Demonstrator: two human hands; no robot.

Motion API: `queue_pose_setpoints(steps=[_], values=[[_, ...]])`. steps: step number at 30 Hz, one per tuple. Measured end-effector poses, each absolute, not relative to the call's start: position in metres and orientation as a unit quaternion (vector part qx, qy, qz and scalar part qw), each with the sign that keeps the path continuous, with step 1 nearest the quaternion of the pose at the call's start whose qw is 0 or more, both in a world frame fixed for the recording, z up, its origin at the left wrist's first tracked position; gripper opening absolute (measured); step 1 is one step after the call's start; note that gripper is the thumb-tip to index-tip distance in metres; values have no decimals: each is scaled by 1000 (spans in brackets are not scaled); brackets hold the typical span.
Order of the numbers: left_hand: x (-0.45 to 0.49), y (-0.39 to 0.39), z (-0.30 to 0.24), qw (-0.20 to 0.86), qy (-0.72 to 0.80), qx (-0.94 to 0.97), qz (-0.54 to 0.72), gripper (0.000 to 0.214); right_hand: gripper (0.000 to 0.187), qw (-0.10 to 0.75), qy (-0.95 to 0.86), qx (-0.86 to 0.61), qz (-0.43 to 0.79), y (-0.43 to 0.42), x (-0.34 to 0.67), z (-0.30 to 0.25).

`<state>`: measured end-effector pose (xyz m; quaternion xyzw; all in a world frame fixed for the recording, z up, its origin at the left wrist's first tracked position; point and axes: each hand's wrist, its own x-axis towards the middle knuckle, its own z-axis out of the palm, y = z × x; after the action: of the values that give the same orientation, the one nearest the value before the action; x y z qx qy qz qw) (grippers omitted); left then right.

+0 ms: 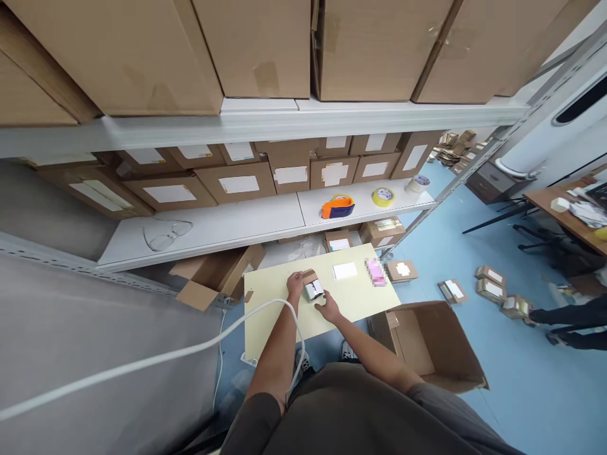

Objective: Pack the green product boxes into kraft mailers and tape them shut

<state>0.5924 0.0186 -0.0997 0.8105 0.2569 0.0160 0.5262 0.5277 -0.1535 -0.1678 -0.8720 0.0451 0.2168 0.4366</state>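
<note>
A small cardboard box (pixel 313 289) lies on the cream-coloured tabletop (pixel 270 297), its brown flap raised on the far side. It shows white and dark parts on its upper face; what is inside is too small to make out. My left hand (pixel 294 283) is at the box's left far corner, fingers closed on the flap's edge. Close to the near right corner, my right hand (pixel 329 308) has its thumb and fingers apart, holding nothing. A white rectangular card or label stack (pixel 344 271) lies right of the box, with a pink blurred item (pixel 376 272) farther right.
An open carton (pixel 427 341) stands right of the table, another (pixel 222 275) at left. The shelf (pixel 265 218) bears a tape dispenser (pixel 338 207), tape rolls (pixel 383 196), glasses (pixel 168 235) and boxes. A white cable (pixel 190 349) crosses my left forearm. Another person's legs (pixel 569 325) show at right.
</note>
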Motion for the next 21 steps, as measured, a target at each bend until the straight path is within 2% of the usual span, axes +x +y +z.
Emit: queue_pose_setpoints(steps=[4,8,11,13,16,21], values=[[585,16,-95,461,311,828,67,43,76,456,56,-865,200,-157,529,-163],[562,10,-95,365,97,923,77,29,72,479,28,-865,148,-158,536,-152],[552,7,-97,341,24,940,3,37,63,489,-9,-863,129,-157,542,-142],[552,7,-98,360,50,931,-37,47,54,484,-22,-865,130,-155,545,-137],[557,10,-99,442,99,890,-54,51,42,445,-19,-883,150,-150,552,-128],[558,20,-101,575,117,809,-39,51,45,345,6,-925,158,-140,567,-116]])
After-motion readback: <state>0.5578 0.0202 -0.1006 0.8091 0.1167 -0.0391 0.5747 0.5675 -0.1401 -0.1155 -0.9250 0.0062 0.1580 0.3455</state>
